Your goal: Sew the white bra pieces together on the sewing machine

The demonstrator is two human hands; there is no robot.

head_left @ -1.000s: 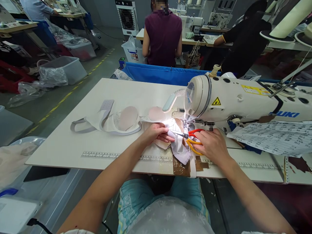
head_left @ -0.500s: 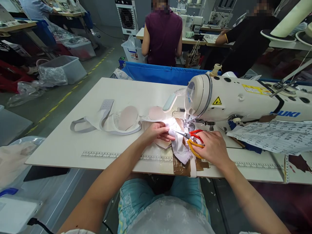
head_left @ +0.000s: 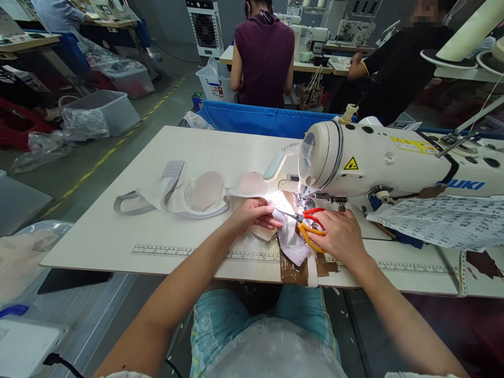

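A white bra (head_left: 197,202) with pale pink cup pads lies stretched along the white sewing table (head_left: 157,283). Its right end runs to the needle area of a sewing machine (head_left: 370,157). My left hand (head_left: 258,215) is closed on the bra's band, fingers pinching the fabric. Scissors (head_left: 311,228) with red and orange handles are gripped in my right hand (head_left: 342,233). Their blades point left, with the tips at the fabric beside my left fingers. The loose end of the band (head_left: 293,247) hangs toward the table's front edge. The exact cutting spot is too small to make out.
Printed paper sheets (head_left: 444,220) lean against the machine at right. A ruler strip (head_left: 169,251) runs along the front edge. Plastic bins (head_left: 114,113) stand on the floor at left. Beyond a blue cloth trough (head_left: 255,118), a person in purple (head_left: 263,58) and others sit at machines.
My right hand has moved slightly left with the scissors, bringing the blade tips closer to my left fingers. My left hand and the bra stay in place.
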